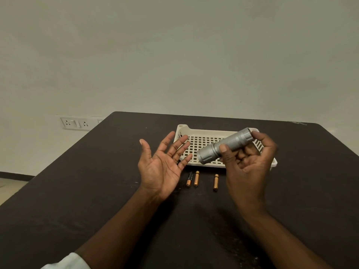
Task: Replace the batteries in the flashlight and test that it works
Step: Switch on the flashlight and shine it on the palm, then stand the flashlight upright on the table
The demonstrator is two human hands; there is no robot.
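Note:
My right hand (pixel 250 162) grips a silver metal flashlight (pixel 227 145) above the table, thumb across its knurled body, index finger on its far end. The flashlight lies tilted, its wider head pointing left and down toward my left hand (pixel 164 162). That hand is held palm up with its fingers spread and holds nothing. Three small copper-and-black batteries lie on the table below the hands: two close together (pixel 189 179) (pixel 196 178) and one apart to the right (pixel 215 181).
A cream slotted plastic tray (pixel 202 142) stands on the dark table (pixel 97 191) just behind the hands. The wall behind carries a socket panel (pixel 76 123) at the left. A white sleeve (pixel 68 262) shows at the bottom left.

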